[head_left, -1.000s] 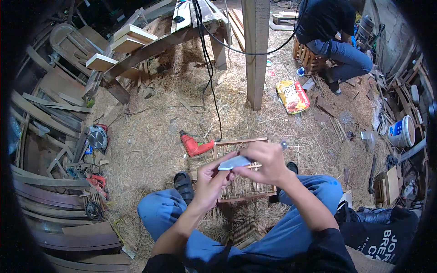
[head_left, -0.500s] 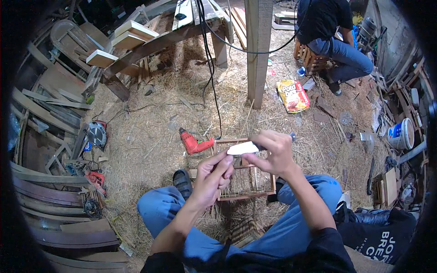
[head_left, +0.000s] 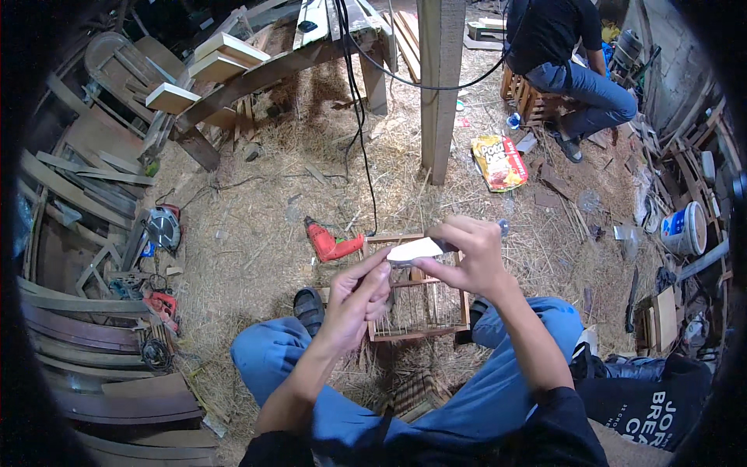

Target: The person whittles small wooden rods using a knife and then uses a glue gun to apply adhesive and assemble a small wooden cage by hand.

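My right hand (head_left: 467, 257) grips a knife with a pale blade (head_left: 412, 250) pointing left. My left hand (head_left: 359, 296) is just below the blade tip, its fingers pinched on something thin that I cannot make out. Under both hands, between my feet, stands a small wooden cage frame with thin slats (head_left: 416, 307). I sit with my knees in blue trousers apart over straw-covered ground.
A red power drill (head_left: 331, 243) lies left of the cage, its black cable running up to a workbench (head_left: 264, 66). A wooden post (head_left: 441, 86) stands ahead. Another person (head_left: 572, 58) sits at the back right. A circular saw (head_left: 163, 227) and stacked planks lie at the left.
Both hands have stayed close together over the cage; the knife blade has shifted slightly and the left fingers have moved up under its tip.
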Tool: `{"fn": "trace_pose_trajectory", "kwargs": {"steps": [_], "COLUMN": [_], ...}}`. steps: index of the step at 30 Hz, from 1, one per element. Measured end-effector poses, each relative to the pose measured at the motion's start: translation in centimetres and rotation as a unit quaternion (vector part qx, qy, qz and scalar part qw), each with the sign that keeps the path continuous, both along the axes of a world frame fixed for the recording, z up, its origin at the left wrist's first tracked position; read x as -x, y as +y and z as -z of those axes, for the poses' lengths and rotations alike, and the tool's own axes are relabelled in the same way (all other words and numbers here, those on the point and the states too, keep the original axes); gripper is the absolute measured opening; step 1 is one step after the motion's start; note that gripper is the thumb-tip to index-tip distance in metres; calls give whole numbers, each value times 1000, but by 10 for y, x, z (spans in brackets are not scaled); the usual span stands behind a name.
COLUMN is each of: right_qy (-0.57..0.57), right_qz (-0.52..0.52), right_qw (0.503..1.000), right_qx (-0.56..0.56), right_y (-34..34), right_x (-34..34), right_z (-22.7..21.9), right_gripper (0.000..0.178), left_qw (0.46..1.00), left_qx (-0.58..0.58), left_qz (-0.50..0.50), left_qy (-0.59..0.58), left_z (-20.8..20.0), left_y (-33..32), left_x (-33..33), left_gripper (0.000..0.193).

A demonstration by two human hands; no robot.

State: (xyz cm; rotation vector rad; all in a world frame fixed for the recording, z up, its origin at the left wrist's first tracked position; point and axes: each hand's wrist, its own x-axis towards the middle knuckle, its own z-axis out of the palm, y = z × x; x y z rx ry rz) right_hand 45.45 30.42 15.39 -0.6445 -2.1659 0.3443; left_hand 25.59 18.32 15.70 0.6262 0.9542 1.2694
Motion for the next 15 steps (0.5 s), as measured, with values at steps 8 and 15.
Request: {"fn": "trace_pose_trajectory", "kwargs": {"steps": [8, 15], "right_qy": [3, 20], "right_qz": [-26, -24], "right_qw": [999, 998], "right_qx": [-36, -57], "right_y": [-7, -10], "right_x": [9, 9], "right_z": [4, 8], "right_gripper": [34, 34], "left_qw": [1000, 1000], "left_qx": [-9, 11], "left_qz": [18, 15], "left_qy": [-9, -2], "left_z": [11, 3], "left_y": [-7, -6], "left_x": [0, -5], "left_gripper": [38, 30]}}
